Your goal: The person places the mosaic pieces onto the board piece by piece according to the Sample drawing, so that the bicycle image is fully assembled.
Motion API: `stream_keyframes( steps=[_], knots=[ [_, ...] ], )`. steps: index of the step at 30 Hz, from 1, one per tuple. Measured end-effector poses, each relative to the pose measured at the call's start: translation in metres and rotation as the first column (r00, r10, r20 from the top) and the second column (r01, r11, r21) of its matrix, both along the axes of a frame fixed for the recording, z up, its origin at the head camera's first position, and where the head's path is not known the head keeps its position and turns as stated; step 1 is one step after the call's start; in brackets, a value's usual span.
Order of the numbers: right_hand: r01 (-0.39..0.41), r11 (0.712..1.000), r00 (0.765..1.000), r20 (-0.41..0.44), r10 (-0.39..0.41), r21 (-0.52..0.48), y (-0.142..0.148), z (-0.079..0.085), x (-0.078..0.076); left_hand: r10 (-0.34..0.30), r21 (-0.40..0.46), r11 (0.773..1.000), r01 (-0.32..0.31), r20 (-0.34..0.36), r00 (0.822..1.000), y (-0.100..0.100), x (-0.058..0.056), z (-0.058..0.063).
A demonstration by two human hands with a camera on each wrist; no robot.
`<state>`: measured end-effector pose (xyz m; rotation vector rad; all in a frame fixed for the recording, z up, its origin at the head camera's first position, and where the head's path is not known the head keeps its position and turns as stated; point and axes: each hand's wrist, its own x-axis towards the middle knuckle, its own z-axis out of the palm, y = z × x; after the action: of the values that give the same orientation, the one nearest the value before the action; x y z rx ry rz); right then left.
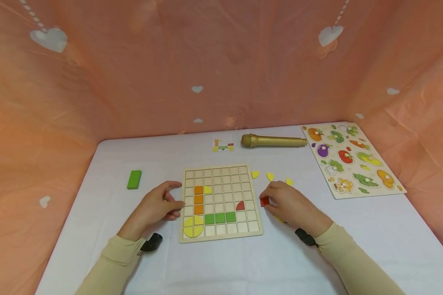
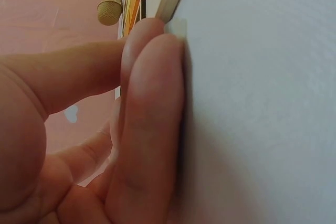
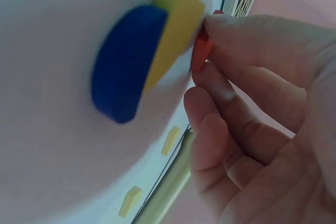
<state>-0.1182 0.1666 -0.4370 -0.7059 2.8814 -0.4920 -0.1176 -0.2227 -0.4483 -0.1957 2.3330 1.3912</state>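
A wooden grid board [image 1: 221, 239] lies in front of me, with orange squares [image 1: 198, 199], green squares [image 1: 220, 217], yellow quarter-circles [image 1: 193, 226] and a red quarter-circle [image 1: 240, 205] in its cells. My left hand [image 1: 156, 205] rests at the board's left edge, fingertips right at the rim. To the right of the board, my right hand [image 1: 289, 205] pinches a small red block [image 3: 202, 48] between thumb and fingers, close over the table. Beneath that hand, a blue rounded block [image 3: 126, 64] and a yellow block [image 3: 176, 22] lie side by side, mostly hidden in the head view.
Several yellow quarter-circles [image 1: 270, 176] lie beyond my right hand. Green blocks [image 1: 134, 179] sit on the left. At the back are a small pattern card [image 1: 222, 143] and a gold microphone [image 1: 275, 141]. A vegetable peg puzzle [image 1: 354, 162] occupies the far right, and a pink curtain [image 1: 221, 61] encloses the table.
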Motion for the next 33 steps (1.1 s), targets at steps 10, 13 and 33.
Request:
stream_keyframes(
  steps=[10, 13, 33],
  knots=[
    [-0.036, 0.999, 0.996, -0.079, 0.034, -0.019, -0.004, 0.002, 0.001, -0.004, -0.007, 1.000, 0.004, -0.005, 1.000, -0.001, 0.000, 0.000],
    [-0.057, 0.998, 0.994, -0.099, 0.053, -0.036, -0.009, 0.004, 0.001, -0.006, -0.012, 1.000, 0.006, -0.008, 1.000, -0.001, 0.000, 0.000],
    [-0.140, 0.990, 0.981, -0.138, 0.133, -0.036, -0.032, 0.000, 0.000, -0.004, -0.021, 1.000, 0.004, -0.008, 1.000, 0.001, 0.000, 0.002]
  ],
)
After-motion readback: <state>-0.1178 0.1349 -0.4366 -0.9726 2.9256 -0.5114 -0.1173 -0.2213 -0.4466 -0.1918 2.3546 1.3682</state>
